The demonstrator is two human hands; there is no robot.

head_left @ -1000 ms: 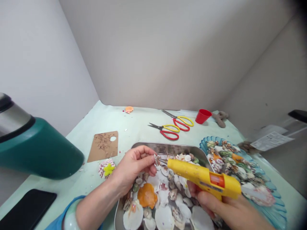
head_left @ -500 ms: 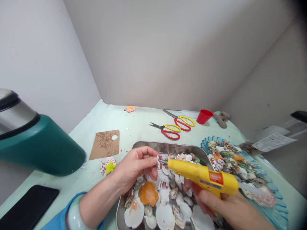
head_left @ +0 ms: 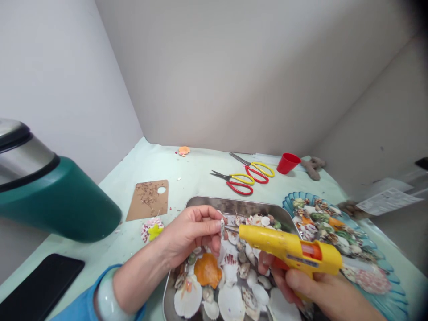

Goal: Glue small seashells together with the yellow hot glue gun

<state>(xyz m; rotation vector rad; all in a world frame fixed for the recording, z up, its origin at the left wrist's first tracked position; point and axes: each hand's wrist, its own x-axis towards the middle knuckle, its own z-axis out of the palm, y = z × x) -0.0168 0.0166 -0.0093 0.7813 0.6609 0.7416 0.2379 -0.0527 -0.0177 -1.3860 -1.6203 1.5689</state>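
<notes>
My left hand [head_left: 189, 234] pinches a small patterned shell [head_left: 222, 227] between thumb and fingers, held over the metal tray [head_left: 230, 204]. My right hand [head_left: 314, 290] grips a yellow glue gun [head_left: 290, 249], whose metal nozzle points left and sits right at the shell. The tray below is full of loose shells, mostly white, with one orange shell [head_left: 207, 270] near its left side.
A blue scalloped plate [head_left: 289, 203] heaped with coloured shells lies to the right. Two pairs of red-and-yellow scissors [head_left: 239, 182] and a red cup [head_left: 287, 162] lie farther back. A brown card [head_left: 149, 199], a shell with a yellow star [head_left: 153, 229], a green jug [head_left: 56, 203] and a black phone [head_left: 40, 287] are on the left.
The glue gun's nozzle has stayed at the small shell while both hands shifted slightly right and down in view. The camera tilted a little.
</notes>
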